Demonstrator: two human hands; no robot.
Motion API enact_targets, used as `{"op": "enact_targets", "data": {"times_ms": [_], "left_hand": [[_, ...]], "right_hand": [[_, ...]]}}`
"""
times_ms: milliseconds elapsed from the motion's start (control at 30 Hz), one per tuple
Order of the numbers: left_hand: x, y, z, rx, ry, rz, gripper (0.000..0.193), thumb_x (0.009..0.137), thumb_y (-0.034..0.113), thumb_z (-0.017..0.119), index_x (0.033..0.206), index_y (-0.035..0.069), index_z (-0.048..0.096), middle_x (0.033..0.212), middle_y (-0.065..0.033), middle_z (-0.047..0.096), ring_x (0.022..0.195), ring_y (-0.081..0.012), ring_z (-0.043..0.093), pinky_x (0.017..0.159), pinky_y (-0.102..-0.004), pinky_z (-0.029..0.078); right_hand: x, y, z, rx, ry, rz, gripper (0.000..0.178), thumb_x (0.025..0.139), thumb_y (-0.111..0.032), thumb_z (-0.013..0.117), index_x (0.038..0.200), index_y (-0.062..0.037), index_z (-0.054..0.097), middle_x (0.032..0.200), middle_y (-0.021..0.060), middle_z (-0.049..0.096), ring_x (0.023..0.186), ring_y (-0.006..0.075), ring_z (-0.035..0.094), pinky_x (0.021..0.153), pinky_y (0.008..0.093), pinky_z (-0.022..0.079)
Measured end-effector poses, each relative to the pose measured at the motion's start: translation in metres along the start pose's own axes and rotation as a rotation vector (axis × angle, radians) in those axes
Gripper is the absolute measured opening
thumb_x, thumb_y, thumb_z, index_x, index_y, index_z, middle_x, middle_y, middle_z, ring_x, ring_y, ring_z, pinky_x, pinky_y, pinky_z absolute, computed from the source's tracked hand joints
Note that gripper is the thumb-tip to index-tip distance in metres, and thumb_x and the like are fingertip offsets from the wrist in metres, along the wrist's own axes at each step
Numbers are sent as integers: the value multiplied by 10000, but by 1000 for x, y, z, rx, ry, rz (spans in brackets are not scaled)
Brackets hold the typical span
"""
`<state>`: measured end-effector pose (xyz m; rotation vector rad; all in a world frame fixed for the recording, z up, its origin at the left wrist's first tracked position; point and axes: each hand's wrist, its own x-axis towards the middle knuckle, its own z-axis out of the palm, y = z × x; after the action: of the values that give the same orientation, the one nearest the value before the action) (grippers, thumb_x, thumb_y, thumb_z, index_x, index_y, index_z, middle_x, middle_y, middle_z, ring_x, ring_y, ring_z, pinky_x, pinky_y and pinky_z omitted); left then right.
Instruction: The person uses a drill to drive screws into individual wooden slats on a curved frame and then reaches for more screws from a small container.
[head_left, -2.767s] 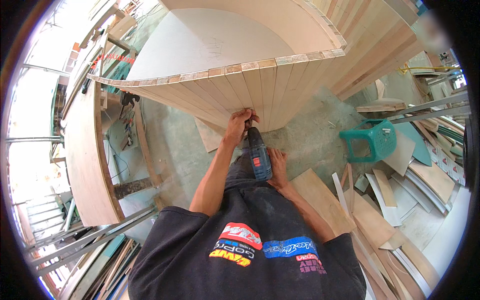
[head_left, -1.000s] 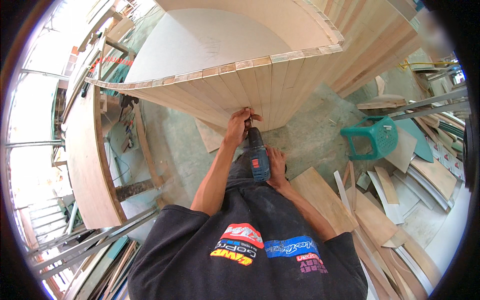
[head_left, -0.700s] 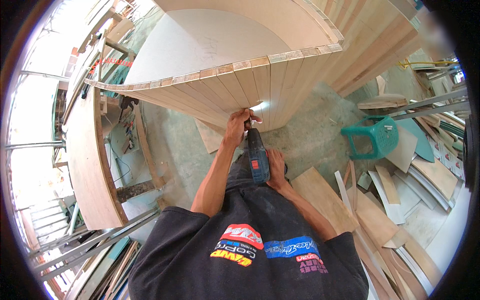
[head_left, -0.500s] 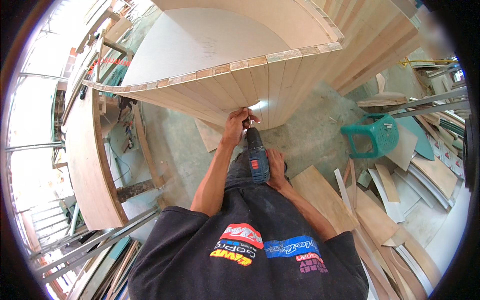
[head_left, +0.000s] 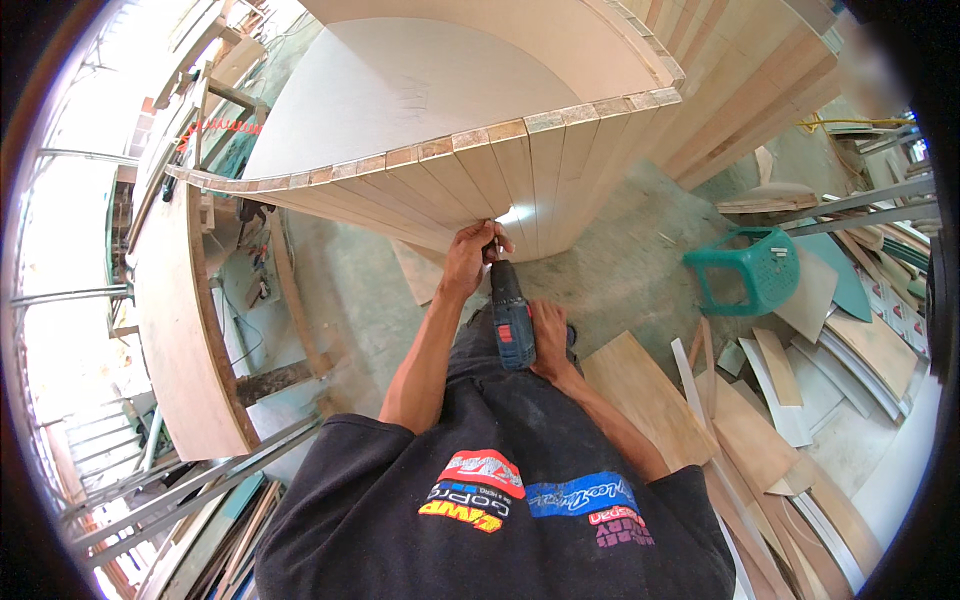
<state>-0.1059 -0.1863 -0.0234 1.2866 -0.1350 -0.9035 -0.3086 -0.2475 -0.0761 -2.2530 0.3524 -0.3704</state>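
The person's right hand (head_left: 549, 340) is gripping a dark blue drill (head_left: 513, 330), which is pointing at a curved slatted wooden panel (head_left: 570, 175), well below its top edge. The left hand (head_left: 470, 254) is curling just ahead of the drill's nose; whether it is pinching anything, one cannot tell. A green stool (head_left: 765, 275) is standing right of the panel's bottom edge.

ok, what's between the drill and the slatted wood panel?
In the head view, the left hand, curled just ahead of the drill, before the slatted wood panel. Anything it pinches is too small to tell.
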Motion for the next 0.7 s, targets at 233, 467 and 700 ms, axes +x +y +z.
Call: {"op": "enact_targets", "data": {"times_ms": [233,467,700], "left_hand": [[0,-4,-17,23,17,64,236,976,226,483,893,40,601,741,-73,635,638,-121,556,598,-247,424],[2,-10,-11,-98,2,-77,243,961,258,531,958,22,587,796,-91,634,649,-162,588,582,-293,491],[-3,-4,1,-48,63,-68,200,956,227,511,954,52,607,817,-65,657,631,-101,471,582,-239,398]], "right_hand": [[13,-14,1,8,-23,-1,792,503,-255,808,1187,-52,465,1052,164,536,1009,353,520,880,450,332],[-2,-5,-6,-45,-67,35,922,437,-245,831,1254,-54,448,1053,142,519,1026,345,514,902,459,321],[-1,-14,-9,48,19,7,940,460,-288,811,1283,-38,432,1043,154,512,1039,357,503,912,463,317]]}}
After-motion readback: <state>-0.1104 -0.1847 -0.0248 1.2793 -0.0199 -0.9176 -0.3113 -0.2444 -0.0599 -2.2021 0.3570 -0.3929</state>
